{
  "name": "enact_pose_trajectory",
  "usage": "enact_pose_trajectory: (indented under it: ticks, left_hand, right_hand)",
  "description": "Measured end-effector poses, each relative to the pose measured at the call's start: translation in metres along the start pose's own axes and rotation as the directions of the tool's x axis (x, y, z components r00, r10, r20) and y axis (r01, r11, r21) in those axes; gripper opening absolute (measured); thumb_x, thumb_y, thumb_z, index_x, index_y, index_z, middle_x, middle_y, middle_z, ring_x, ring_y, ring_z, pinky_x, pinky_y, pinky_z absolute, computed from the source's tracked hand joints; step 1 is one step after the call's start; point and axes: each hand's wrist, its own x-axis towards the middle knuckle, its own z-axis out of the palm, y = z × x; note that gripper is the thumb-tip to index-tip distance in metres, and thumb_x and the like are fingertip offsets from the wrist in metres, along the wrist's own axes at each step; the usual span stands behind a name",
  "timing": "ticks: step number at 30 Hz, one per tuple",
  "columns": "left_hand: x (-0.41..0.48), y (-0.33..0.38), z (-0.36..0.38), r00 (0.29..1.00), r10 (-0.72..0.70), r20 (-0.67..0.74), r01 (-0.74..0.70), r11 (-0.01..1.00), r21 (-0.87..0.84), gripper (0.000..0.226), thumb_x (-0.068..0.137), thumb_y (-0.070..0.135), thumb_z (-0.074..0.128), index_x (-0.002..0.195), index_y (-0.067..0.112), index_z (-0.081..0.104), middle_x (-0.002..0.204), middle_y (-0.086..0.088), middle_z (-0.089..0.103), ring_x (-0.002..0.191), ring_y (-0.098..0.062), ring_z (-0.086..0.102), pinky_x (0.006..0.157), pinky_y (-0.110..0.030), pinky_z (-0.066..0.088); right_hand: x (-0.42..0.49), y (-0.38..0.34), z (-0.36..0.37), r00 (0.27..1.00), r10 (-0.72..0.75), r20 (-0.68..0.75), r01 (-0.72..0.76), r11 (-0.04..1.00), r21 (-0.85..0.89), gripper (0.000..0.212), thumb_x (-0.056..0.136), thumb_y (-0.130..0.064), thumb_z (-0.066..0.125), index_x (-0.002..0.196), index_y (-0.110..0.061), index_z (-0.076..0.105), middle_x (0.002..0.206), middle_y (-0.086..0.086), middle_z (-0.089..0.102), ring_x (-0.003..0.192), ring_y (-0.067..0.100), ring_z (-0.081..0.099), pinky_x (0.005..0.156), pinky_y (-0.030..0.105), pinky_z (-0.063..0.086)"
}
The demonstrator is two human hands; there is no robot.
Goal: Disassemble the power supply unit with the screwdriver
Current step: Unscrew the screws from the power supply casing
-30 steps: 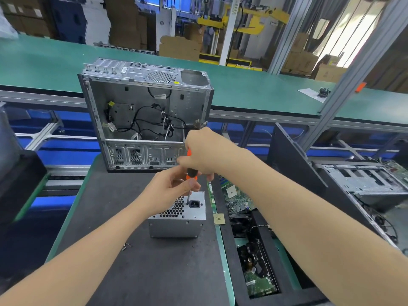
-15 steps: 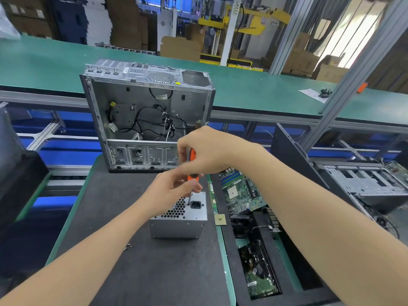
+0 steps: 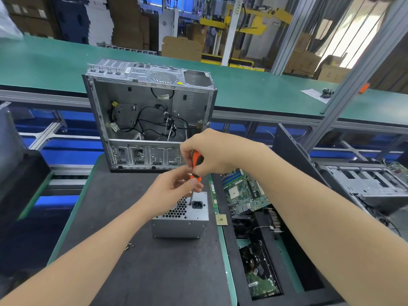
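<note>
Factory clutter behind, black worktop (image 3: 176,272) up front, and the power supply unit (image 3: 178,227) sits mid-worktop, socket face up. Grip: right hand (image 3: 212,151) curls round the screwdriver (image 3: 196,159) handle, left hand (image 3: 170,191) pinches its neck. Stiff metal box, probably hefty; I'd hold the plain side walls.

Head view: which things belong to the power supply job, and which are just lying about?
In the job: power supply unit, screwdriver, right hand gripping its handle, left hand steadying it.
Lying about: open computer case, motherboard, CPU chip.
</note>
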Motion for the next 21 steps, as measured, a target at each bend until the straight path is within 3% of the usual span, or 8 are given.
enact_pose_trajectory:
  ticks: [4,8,11,13,15,18,21]
  left_hand:
    - [-0.001,0.0,0.0,1.0,-0.014,0.016,0.014,1.0,0.009,0.019,0.096,0.051,0.065,0.106,0.036,0.072,0.108,0.0,0.079,0.105,-0.018,0.076,0.092,-0.044,0.062]
    - [0.001,-0.004,0.001,1.0,-0.026,0.007,0.026,0.999,0.021,0.017,0.103,0.038,0.063,0.111,0.025,0.071,0.107,0.0,0.079,0.104,-0.018,0.076,0.091,-0.045,0.062]
    - [0.002,-0.005,0.0,0.999,-0.038,-0.003,0.038,0.999,0.026,0.013,0.105,0.034,0.062,0.111,0.028,0.071,0.105,0.0,0.08,0.103,-0.017,0.076,0.089,-0.041,0.063]
    - [0.002,-0.004,-0.001,0.999,-0.035,0.006,0.035,0.999,0.012,0.014,0.105,0.037,0.062,0.115,0.034,0.071,0.105,-0.001,0.079,0.104,-0.017,0.076,0.09,-0.036,0.063]
    - [0.002,-0.003,-0.001,1.0,-0.026,0.018,0.026,1.0,0.002,0.017,0.104,0.04,0.061,0.12,0.038,0.069,0.106,-0.001,0.079,0.105,-0.017,0.075,0.09,-0.032,0.062]
    - [0.002,-0.003,-0.001,0.999,-0.021,0.031,0.022,1.0,-0.005,0.02,0.101,0.046,0.061,0.12,0.042,0.068,0.107,-0.001,0.079,0.106,-0.017,0.075,0.088,-0.034,0.063]
    - [0.002,-0.002,-0.001,1.0,-0.019,0.018,0.02,1.0,-0.023,0.016,0.103,0.041,0.062,0.117,0.045,0.068,0.107,-0.003,0.078,0.105,-0.018,0.075,0.088,-0.034,0.063]
  right_hand:
    - [0.002,-0.002,0.001,0.995,-0.057,0.08,0.06,0.998,-0.037,0.02,0.075,-0.007,0.069,0.084,-0.025,0.071,0.089,-0.006,0.065,0.089,0.014,0.061,0.077,0.038,0.055]
    - [0.002,-0.003,0.004,0.997,-0.061,0.039,0.062,0.997,-0.034,0.02,0.078,-0.013,0.068,0.095,-0.025,0.07,0.087,-0.011,0.061,0.092,0.015,0.059,0.079,0.037,0.055]
    - [0.001,-0.006,0.007,0.989,0.027,-0.149,-0.032,0.999,-0.031,0.023,0.084,-0.044,0.066,0.095,-0.024,0.066,0.083,-0.012,0.055,0.087,0.016,0.058,0.067,0.034,0.051]
    - [0.004,-0.009,0.013,0.92,0.152,-0.36,-0.202,0.974,-0.105,0.043,0.088,-0.062,0.057,0.083,-0.02,0.058,0.076,-0.004,0.049,0.073,0.024,0.056,0.059,0.032,0.042]
    - [0.007,-0.014,0.017,0.86,0.252,-0.443,-0.344,0.928,-0.14,0.057,0.091,-0.071,0.046,0.068,-0.019,0.043,0.069,-0.002,0.039,0.056,0.02,0.042,0.051,0.028,0.029]
    - [0.008,-0.015,0.018,0.904,0.332,-0.271,-0.365,0.928,-0.08,0.055,0.095,-0.065,0.05,0.068,-0.02,0.036,0.073,0.0,0.04,0.053,0.016,0.041,0.047,0.027,0.027]
    - [0.008,-0.007,0.012,0.96,0.235,-0.155,-0.243,0.969,-0.04,0.036,0.093,-0.046,0.063,0.079,-0.016,0.052,0.075,0.0,0.052,0.053,0.017,0.053,0.046,0.027,0.035]
